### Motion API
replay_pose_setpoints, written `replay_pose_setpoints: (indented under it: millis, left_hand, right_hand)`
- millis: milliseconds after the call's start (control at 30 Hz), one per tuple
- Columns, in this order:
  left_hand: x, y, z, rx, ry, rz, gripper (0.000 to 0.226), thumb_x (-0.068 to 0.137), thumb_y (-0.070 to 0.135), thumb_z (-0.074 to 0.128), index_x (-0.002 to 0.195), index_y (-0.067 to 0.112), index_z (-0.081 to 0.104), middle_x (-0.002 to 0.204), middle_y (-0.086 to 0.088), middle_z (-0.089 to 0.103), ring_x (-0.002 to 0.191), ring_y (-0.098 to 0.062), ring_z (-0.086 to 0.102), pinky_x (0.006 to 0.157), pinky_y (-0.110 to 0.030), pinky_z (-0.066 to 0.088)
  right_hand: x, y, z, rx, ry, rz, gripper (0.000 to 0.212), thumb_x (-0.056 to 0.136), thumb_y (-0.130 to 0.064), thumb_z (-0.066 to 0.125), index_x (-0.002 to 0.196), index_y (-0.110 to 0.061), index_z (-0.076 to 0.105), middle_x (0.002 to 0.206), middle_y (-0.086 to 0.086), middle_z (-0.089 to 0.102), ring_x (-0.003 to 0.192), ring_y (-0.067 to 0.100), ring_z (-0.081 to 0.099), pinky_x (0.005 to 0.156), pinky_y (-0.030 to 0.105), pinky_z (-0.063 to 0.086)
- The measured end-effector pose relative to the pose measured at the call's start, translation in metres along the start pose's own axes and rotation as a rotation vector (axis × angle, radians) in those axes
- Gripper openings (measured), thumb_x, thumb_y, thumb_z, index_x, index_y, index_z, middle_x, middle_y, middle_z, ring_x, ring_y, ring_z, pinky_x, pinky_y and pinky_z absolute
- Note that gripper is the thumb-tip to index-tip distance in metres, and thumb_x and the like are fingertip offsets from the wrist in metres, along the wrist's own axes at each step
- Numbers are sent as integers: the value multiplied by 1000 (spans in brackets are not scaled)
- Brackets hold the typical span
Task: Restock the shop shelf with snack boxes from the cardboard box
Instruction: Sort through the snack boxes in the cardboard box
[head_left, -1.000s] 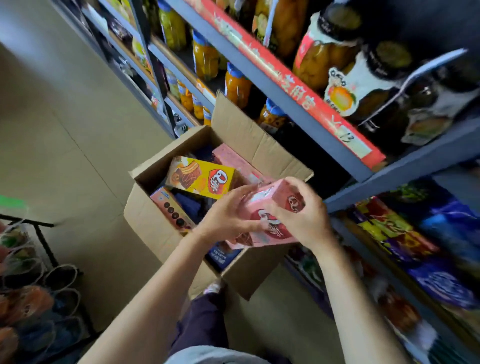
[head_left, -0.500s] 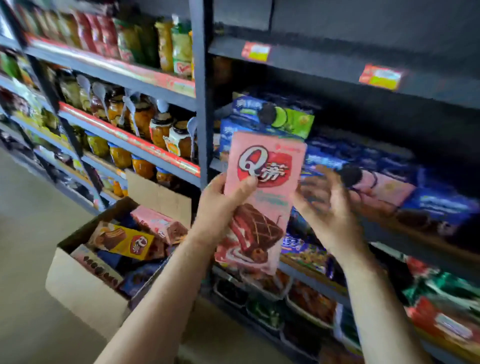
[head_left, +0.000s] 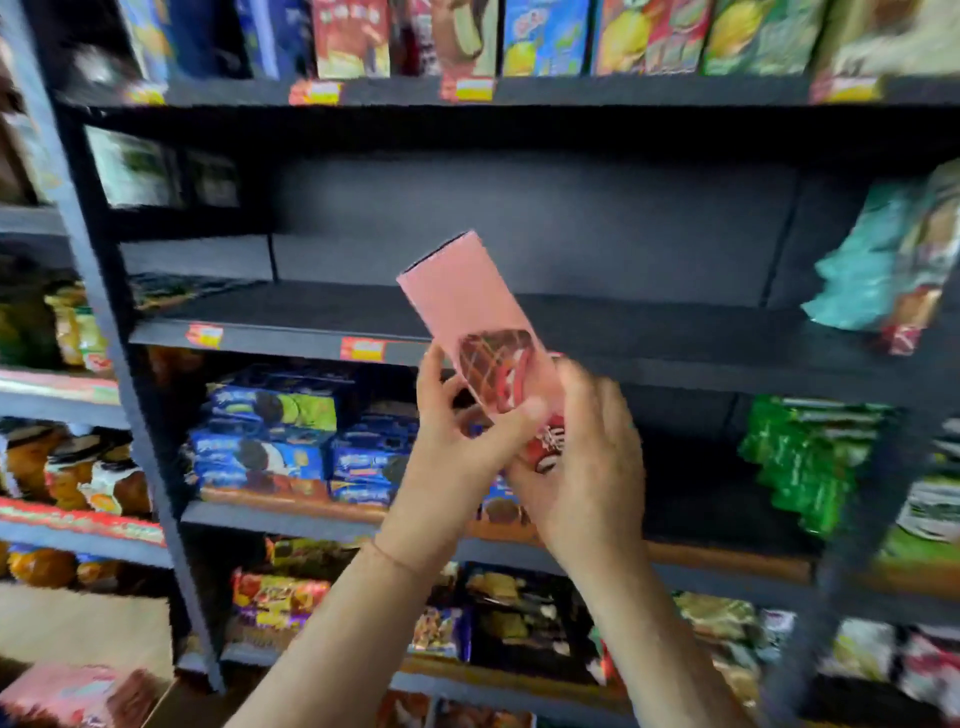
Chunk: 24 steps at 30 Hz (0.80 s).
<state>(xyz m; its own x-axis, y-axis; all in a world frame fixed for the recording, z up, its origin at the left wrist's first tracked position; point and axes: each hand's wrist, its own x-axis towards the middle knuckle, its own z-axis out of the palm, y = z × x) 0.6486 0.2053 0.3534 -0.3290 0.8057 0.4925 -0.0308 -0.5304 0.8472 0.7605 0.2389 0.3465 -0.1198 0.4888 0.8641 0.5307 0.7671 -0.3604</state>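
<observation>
A tall pink snack box (head_left: 467, 306) with a chocolate cake picture is held upright and tilted left, in front of a dark shelf (head_left: 597, 312) whose middle stretch carries no goods. My left hand (head_left: 462, 431) grips the box's lower left side, thumb across the front. My right hand (head_left: 587, 457) wraps round its bottom right corner. The lower end of the box is hidden behind both hands. At the bottom left corner, another pink snack box (head_left: 72, 691) shows in the cardboard box (head_left: 156, 712), of which only an edge is in view.
Blue biscuit packs (head_left: 270, 441) fill the shelf below the dark one. Green packets (head_left: 810, 457) and a teal bag (head_left: 872, 270) stand at the right. Upright boxes (head_left: 545, 36) line the top shelf. A grey upright post (head_left: 119, 364) divides the shelving at the left.
The pink box rose from the cardboard box to shelf height and turned; its plain pink side now faces me. My right hand took hold of its bottom end. My view swung up to the shelves.
</observation>
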Motion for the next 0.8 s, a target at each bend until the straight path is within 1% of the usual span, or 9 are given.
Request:
replay_pose_setpoints:
  millis: [133,233,300,367,433,500,567,733,800]
  left_hand:
    - [18,10,11,-288,-44,-19,59,83,18,73,135,3,50,128,-25,62,118,-36,62,101,-45,52]
    - [27,4,11,-414,-117,-173,62,86,30,66,139,2,49,135,-30,55,126,-43,54,105,-53,46]
    - [29,1,18,-431,-128,-215,67,84,36,62,142,5,48,137,-27,56,127,-43,53,103,-54,47]
    - [33,2,24,-446,-140,-215,72,81,38,63,144,8,45,136,-23,59,125,-40,56,101,-52,50]
    - [39,5,29,-472,-181,-207,79,77,41,67,145,9,44,135,-20,60,121,-35,59,99,-49,51]
    - [47,7,35,-492,-241,-197,79,78,42,66,146,8,44,136,-19,60,122,-33,59,99,-46,50]
    - [57,10,42,-457,-287,-186,75,82,43,63,146,9,43,138,-20,58,127,-36,55,105,-49,47]
    - [72,17,69,-244,-324,-32,45,91,26,64,132,12,57,122,-14,69,109,-31,68,87,-40,57]
    - [74,22,74,-181,-299,28,42,88,21,72,127,11,59,115,-12,72,104,-31,70,83,-38,57]
  right_hand:
    - [6,6,-22,93,-141,-146,58,88,-47,58,139,-22,54,123,2,50,115,23,51,94,44,49]
    - [11,18,-40,48,-81,-203,41,94,-45,53,132,-31,62,130,-2,48,122,18,44,105,43,38]
    - [19,26,-50,-44,-58,-111,55,91,-56,53,142,-33,50,142,1,39,133,19,36,109,40,34]
    - [30,31,-64,53,-140,153,83,81,-72,57,150,-33,31,149,0,33,138,15,34,106,34,36]
    - [42,33,-76,281,-272,412,95,67,-75,61,147,-32,33,144,-6,47,128,9,50,99,31,46]
    - [53,36,-84,413,-370,494,73,70,-68,67,130,-30,51,119,-11,69,99,3,68,81,27,56]
    - [64,41,-88,402,-351,458,46,78,-56,73,113,-29,60,99,-13,74,81,-1,71,68,21,55]
    - [87,52,-83,375,-98,407,44,79,-53,75,111,-28,57,98,-12,72,87,3,70,76,29,58]
    - [91,57,-80,454,-75,429,43,83,-50,72,115,-26,58,101,-12,71,90,3,70,78,25,57]
